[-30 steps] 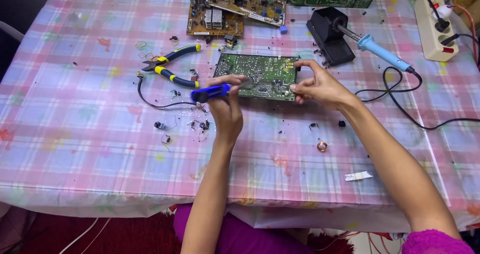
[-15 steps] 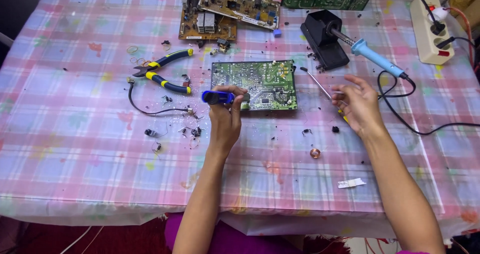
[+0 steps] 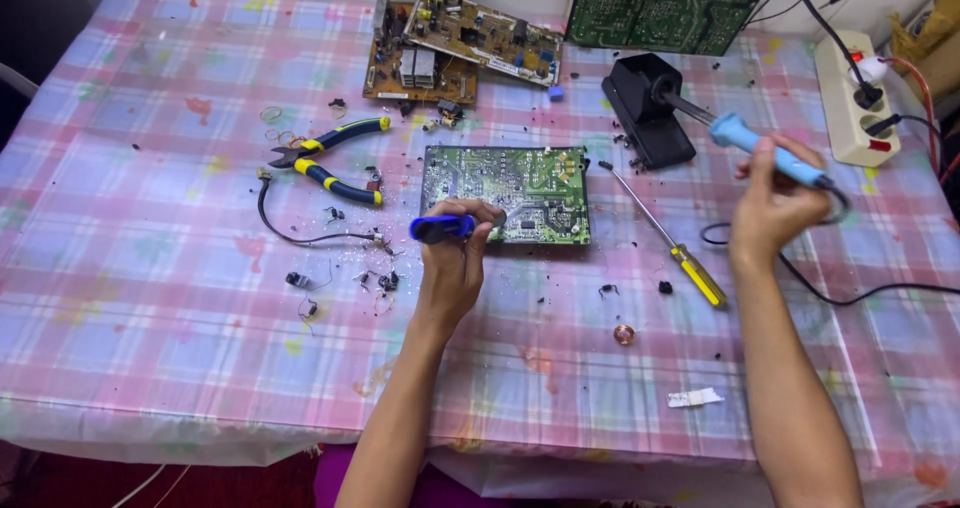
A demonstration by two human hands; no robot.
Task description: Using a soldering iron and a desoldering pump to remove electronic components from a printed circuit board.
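Left hand (image 3: 452, 258) near centre of the surface (image 3: 150, 348); grip clamped on a blue-handled tool (image 3: 442, 229), its tip resting at the near-left edge of the green circuit board (image 3: 507, 194). Board lies flat, solder side up, at 12 o'clock from that hand.

Right hand (image 3: 775, 203) at 3 o'clock from the board, well apart from it; grip closed around the blue handle of the soldering iron (image 3: 765, 152). Iron's tip end sits in the black stand (image 3: 647, 118) at 10 o'clock from the hand. Cord trails off toward 4 o'clock.

Yellow-handled screwdriver (image 3: 665, 236) lies between board and right hand, touching neither. Blue-and-yellow pliers (image 3: 330, 160) at 9 o'clock from the board. Brown circuit boards (image 3: 450, 48) at 11 o'clock. White power strip (image 3: 850, 98) at far right. Small black debris scattered about the cloth.
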